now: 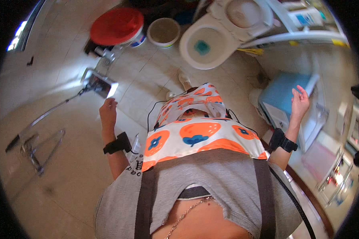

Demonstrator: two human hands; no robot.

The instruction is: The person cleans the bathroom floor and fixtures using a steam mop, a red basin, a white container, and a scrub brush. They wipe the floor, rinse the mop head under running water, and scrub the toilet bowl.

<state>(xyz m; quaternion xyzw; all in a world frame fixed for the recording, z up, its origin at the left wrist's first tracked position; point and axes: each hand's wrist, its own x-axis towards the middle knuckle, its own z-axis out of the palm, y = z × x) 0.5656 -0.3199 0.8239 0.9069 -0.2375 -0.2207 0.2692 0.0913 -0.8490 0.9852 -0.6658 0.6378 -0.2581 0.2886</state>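
My left hand (108,110) is raised at the left with its fingers loosely bent, and I see nothing in it. Just beyond it in the picture is a dark rectangular panel (98,85) with a bright edge, on a thin metal arm (52,112). On the other side, my right hand (300,103) is in the air, fingers partly spread and holding nothing. It overlaps the view of a blue-topped cabinet or box (282,89). Between my arms hangs an apron (200,134) printed with orange fruit. Each forearm wears a black strapped device.
Ahead is a toilet (194,61) with its lid up and blue-green colour in the bowl. Left of it are a pale bucket (164,44) and a red basin or lid (116,27) over a white bucket. Bottles (306,18) stand on a shelf at upper right. The floor (140,71) is tiled.
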